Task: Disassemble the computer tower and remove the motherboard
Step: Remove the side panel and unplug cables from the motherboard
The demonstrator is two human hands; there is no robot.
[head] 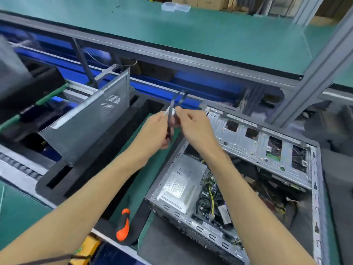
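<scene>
Overhead, a green-topped shelf (pixel 191 33) on a grey aluminium frame spans the workstation, and two small clear plastic boxes (pixel 175 6) are seen at its far edge. Below it, the computer tower (pixel 238 188) is laid on its side on the green mat (pixel 133 188), its open face turned upward, presumably so that the interior can be reached from above. Its drive cage (pixel 263 144) appears swung up and back, exposing what lies beneath. The silver power supply (pixel 181 184) is still seated in the near corner, and the motherboard (pixel 208 199) remains inside the case beside it, with yellow wiring over it; removal is judged to be some way off. A perforated side panel (pixel 86 127) is stood upright in a black foam slot to the left, apparently parked out of the way. An orange-and-black screwdriver (pixel 123 224) is left on the mat within easy reach. Above the tower, a flat dark cable (pixel 174 104) is held looped between both hands: it is pinched by the fingers of the left hand (pixel 158 129) and of the right hand (pixel 193 127), seemingly to fold it up.
</scene>
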